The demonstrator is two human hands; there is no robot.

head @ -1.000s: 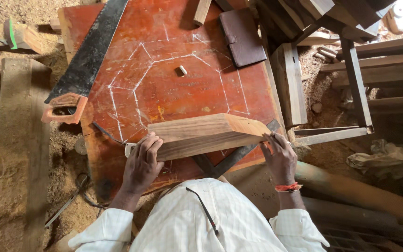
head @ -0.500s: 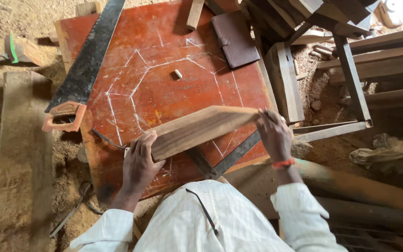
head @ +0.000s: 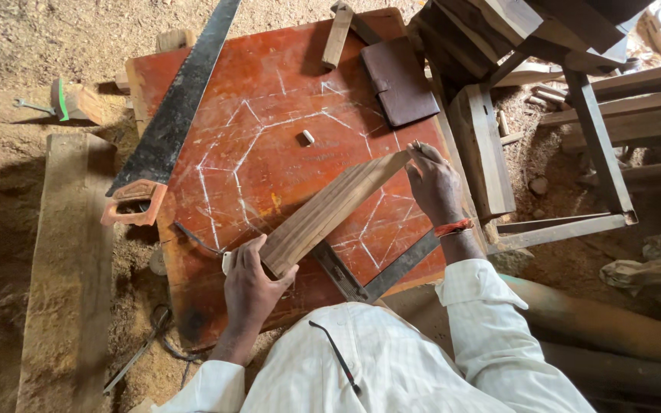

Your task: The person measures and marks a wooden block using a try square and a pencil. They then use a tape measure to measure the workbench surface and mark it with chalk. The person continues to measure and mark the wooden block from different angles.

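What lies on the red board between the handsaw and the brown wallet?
In the head view, a small white piece of chalk lies on the red board, between the handsaw and the brown wallet, amid chalk lines.

A wooden plank, light brown with lengthwise grain and a squared, thick edge, is held slantwise above a red board marked with white chalk lines. Its near end sits low at the left, gripped by the left hand. Its far end rises up and to the right, where the right hand clasps it. The plank is tilted, one long edge turned upward.
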